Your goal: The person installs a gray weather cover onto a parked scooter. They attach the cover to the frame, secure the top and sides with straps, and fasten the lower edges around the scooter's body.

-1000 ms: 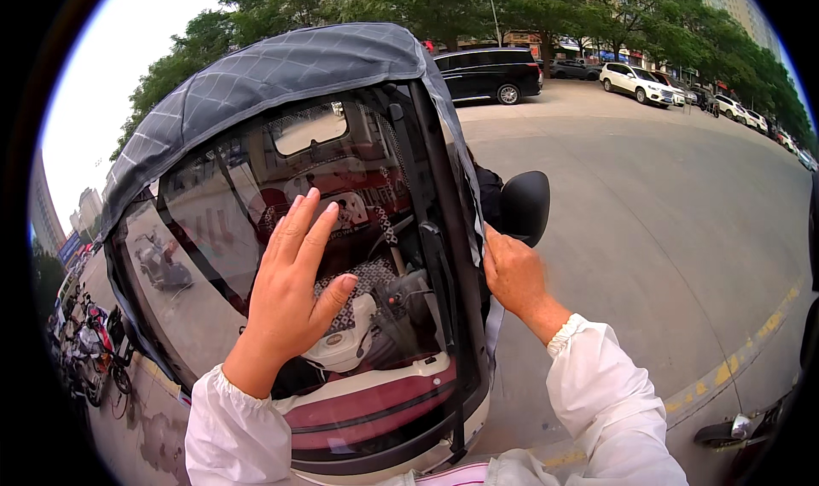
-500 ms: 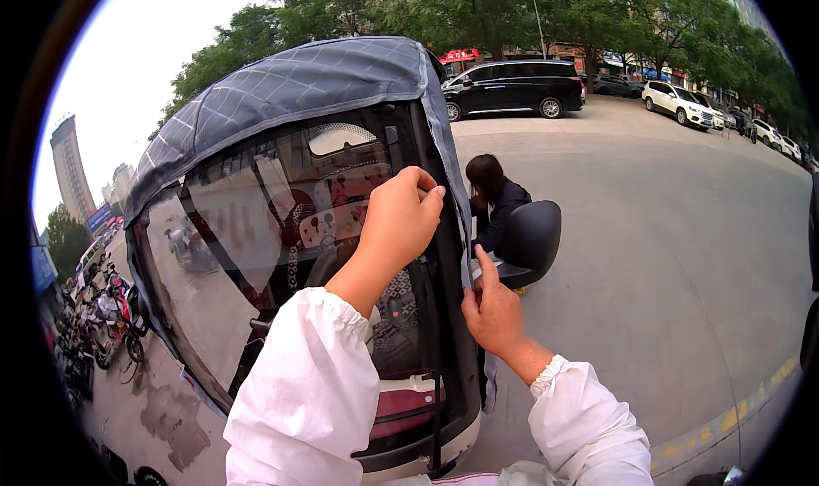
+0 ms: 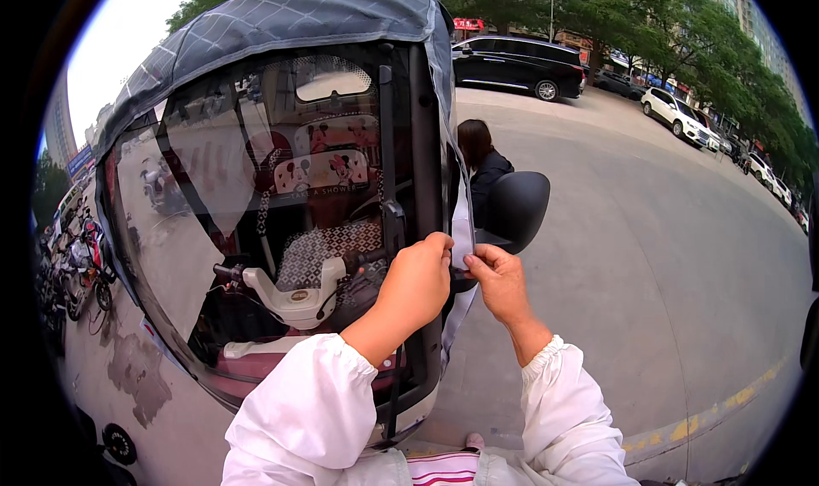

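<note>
A small enclosed vehicle (image 3: 431,136) stands before me, with a grey quilted fabric cover (image 3: 281,17) over its roof. Down its front right corner runs a loose cover flap (image 3: 462,222), pale on the inner side. My right hand (image 3: 502,286) pinches this flap's edge between thumb and fingers. Close by on the left, my left hand (image 3: 420,274) is closed beside the flap and the dark pillar. Its fingertips are partly hidden, so what they grip cannot be made out. Through the clear windshield (image 3: 205,188) I see white handlebars (image 3: 299,303) and a patterned seat (image 3: 328,251).
A black rounded mirror (image 3: 519,209) sticks out right of the flap. Behind it is a person in dark clothes (image 3: 488,166). A black van (image 3: 520,64) and white cars (image 3: 678,115) are parked beyond the pavement (image 3: 614,273). Motorbikes (image 3: 85,260) line the left side.
My left hand has come down beside my right hand. The right hand's fingers, stretched along the flap before, now pinch its edge. The view has tilted down, showing more of the vehicle's inside.
</note>
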Motion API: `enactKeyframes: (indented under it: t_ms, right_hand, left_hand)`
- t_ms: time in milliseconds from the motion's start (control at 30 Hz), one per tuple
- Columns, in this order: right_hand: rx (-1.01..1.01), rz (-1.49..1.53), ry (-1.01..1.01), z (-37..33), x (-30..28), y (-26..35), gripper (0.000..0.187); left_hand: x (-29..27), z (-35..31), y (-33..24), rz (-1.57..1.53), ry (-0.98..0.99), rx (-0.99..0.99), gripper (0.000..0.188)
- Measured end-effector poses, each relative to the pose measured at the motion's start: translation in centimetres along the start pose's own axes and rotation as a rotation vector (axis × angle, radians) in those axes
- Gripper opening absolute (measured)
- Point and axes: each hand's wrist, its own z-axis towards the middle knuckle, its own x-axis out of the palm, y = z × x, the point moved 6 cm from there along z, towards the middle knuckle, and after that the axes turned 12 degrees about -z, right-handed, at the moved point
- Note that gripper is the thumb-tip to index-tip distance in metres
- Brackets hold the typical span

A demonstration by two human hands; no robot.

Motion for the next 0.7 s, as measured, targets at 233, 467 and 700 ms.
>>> enactKeyframes:
  t_ms: [233,467,700]
  right_hand:
    - [0.038,0.281,0.286,1.0,-1.1,-1.3,0.024]
    - [-0.106,0.327,0.406,1.3,-2.1,-1.6,0.025]
    - [-0.163,0.298,0.454,2.1,-2.7,-1.6,0.022]
  left_hand:
    - [5.2,-1.9,2.7,-0.087,-0.253,-0.074,0.024]
    - [6.9,-3.3,3.5,-0.188,-0.489,-0.025,0.027]
    - [8.1,-3.7,4.6,-0.291,-0.618,-0.051,0.023]
